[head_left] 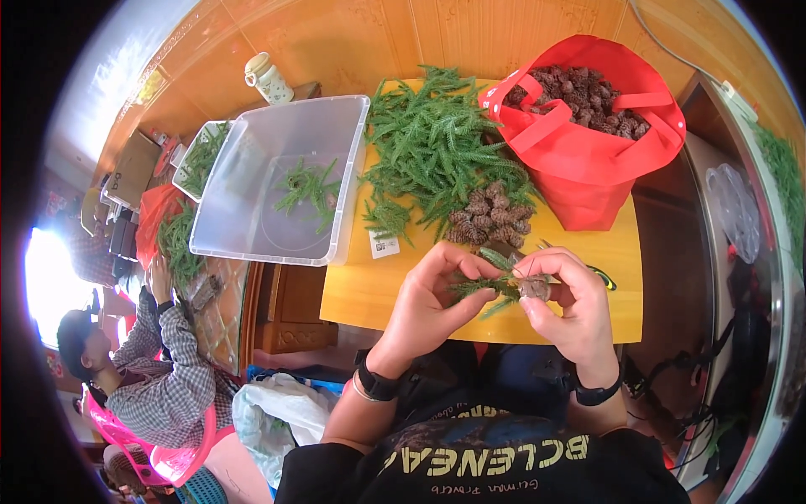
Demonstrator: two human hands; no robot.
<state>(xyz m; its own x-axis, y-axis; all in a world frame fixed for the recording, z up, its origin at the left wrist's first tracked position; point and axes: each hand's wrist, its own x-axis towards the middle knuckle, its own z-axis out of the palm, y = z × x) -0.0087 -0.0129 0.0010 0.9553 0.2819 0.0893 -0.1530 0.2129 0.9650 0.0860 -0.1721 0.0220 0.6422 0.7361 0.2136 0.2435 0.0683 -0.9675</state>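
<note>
Above the front of the yellow table (378, 298), my left hand (420, 302) pinches a green pine sprig (501, 290) between thumb and fingers. My right hand (579, 307) is closed on a brown pine cone (534, 289), held against the sprig's end. A thin dark strand, perhaps wire, shows by the cone. Just beyond my hands lies a small heap of pine cones (494, 215). Behind it spreads a big pile of green sprigs (437, 139). Partly hidden by my right hand is a tool with a black and yellow handle (606, 280).
A red bag (579, 189) full of pine cones stands at the back right. Left of the table, a clear plastic bin (340, 244) holds finished-looking sprigs (311, 191). A bottle (267, 80) stands behind it. Another person (168, 370) sits far left, reaching among greenery. A white plastic bag (281, 407) lies below.
</note>
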